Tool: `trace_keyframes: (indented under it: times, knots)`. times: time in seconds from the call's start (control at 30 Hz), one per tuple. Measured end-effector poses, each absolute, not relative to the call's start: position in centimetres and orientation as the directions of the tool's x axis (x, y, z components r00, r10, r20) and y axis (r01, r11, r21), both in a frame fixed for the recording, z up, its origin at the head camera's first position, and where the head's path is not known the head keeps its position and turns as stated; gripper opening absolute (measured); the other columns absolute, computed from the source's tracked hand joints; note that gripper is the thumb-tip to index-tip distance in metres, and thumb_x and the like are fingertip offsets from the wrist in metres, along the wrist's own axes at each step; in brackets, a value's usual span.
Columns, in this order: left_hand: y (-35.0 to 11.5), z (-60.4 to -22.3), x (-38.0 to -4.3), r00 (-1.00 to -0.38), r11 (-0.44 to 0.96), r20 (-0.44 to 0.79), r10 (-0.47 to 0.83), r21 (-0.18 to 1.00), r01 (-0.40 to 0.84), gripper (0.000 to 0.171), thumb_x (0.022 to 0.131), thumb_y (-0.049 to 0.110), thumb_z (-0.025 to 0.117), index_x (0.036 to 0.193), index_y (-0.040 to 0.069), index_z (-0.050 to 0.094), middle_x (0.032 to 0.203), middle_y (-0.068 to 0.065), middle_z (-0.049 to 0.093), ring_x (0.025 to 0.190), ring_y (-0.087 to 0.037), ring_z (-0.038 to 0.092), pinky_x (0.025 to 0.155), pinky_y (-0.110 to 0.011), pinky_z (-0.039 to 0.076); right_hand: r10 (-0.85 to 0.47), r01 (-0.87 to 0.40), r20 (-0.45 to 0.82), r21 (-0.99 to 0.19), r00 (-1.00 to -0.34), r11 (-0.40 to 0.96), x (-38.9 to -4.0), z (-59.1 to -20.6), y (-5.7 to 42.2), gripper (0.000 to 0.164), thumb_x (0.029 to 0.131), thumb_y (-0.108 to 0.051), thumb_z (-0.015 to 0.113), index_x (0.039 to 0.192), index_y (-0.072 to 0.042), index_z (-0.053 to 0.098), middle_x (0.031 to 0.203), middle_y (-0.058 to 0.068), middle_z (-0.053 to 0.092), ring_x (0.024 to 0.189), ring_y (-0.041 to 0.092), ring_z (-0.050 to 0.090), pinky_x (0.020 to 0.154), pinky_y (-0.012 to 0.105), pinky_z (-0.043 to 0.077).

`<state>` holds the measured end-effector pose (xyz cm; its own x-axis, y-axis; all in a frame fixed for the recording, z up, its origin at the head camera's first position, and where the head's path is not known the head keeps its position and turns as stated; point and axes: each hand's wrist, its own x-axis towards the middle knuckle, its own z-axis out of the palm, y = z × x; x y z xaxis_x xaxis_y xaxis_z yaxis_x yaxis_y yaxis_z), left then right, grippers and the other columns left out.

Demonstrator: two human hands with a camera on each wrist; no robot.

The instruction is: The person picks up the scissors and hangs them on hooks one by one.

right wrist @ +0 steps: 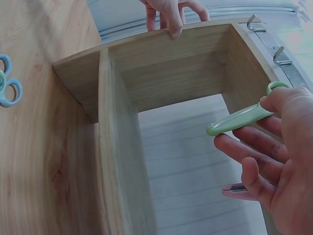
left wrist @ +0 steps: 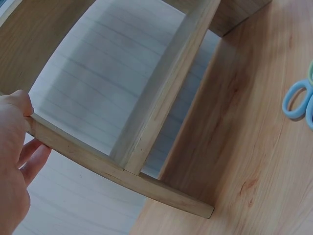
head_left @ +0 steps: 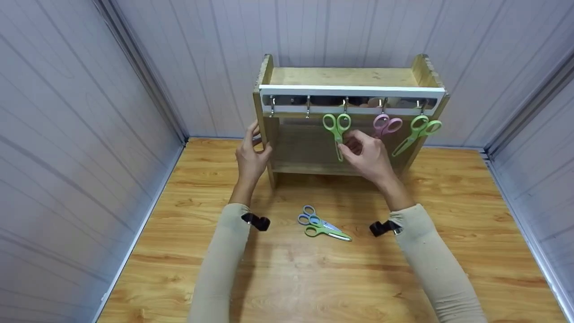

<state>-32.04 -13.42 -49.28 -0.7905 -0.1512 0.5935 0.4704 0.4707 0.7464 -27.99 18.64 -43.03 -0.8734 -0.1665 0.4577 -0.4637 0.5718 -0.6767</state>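
Observation:
My right hand [head_left: 370, 154] pinches a pair of green scissors [head_left: 338, 140] by its blade end, which points down. The scissors' finger loops are up at the middle hook [head_left: 345, 104] of a white-framed rail [head_left: 291, 90]. In the right wrist view the green scissors [right wrist: 239, 119] lie between thumb and fingers. My left hand [head_left: 252, 152] grips the left side panel of a wooden shelf [head_left: 343, 76]; the left wrist view shows thumb and fingers around the panel's edge [left wrist: 83, 147]. Pink scissors [head_left: 380, 129] and another green pair [head_left: 413, 135] hang from the two right hooks.
Blue scissors [head_left: 303, 219] and green scissors [head_left: 323, 230] lie overlapping on the wood-grain floor [head_left: 296, 278] in front of the shelf. The two left hooks [head_left: 271, 106] are bare. Panelled walls [head_left: 215, 58] stand behind and on both sides.

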Motion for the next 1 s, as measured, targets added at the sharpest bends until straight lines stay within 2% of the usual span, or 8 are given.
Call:
trace_keyframes:
  times: [0.2, 0.67, 1.0]
  knots:
    - [-13.41, -49.26, -32.02, -0.795, 0.467, 0.586, -0.159, 0.754, 0.462, 0.062, 0.095, -0.002, 0.074, 0.155, 0.001, 0.059, 0.141, -0.028, 0.075, 0.119, -0.048, 0.082, 0.087, -0.057, 0.073, -0.163, -0.456, 0.450, -0.683, -0.878, 0.571, -27.82, -43.39, 18.66, 0.022, 0.101, -0.011, 0.080, 0.118, 0.002, 0.077, 0.094, 0.019, 0.081, 0.082, 0.019, 0.071, 0.074, 0.011, 0.048]
    - [-13.35, -49.26, -32.03, -0.785, 0.457, 0.602, -0.148, 0.745, 0.486, 0.062, 0.095, -0.002, 0.074, 0.155, 0.001, 0.059, 0.140, -0.028, 0.076, 0.118, -0.049, 0.082, 0.086, -0.059, 0.073, -0.179, -0.462, 0.451, -0.663, -0.874, 0.589, -27.85, -43.57, 18.53, 0.016, 0.100, -0.008, 0.082, 0.111, 0.002, 0.077, 0.096, 0.020, 0.083, 0.083, 0.026, 0.076, 0.073, 0.008, 0.048]
    - [-13.38, -49.15, -31.96, -0.807, 0.456, 0.570, -0.156, 0.766, 0.453, 0.062, 0.096, -0.002, 0.074, 0.156, 0.003, 0.059, 0.140, -0.027, 0.076, 0.120, -0.046, 0.082, 0.086, -0.054, 0.074, -0.162, -0.483, 0.484, -0.672, -0.860, 0.561, -27.73, -43.56, 18.47, 0.017, 0.098, -0.006, 0.083, 0.110, 0.003, 0.076, 0.093, 0.020, 0.082, 0.080, 0.021, 0.072, 0.072, 0.006, 0.046]
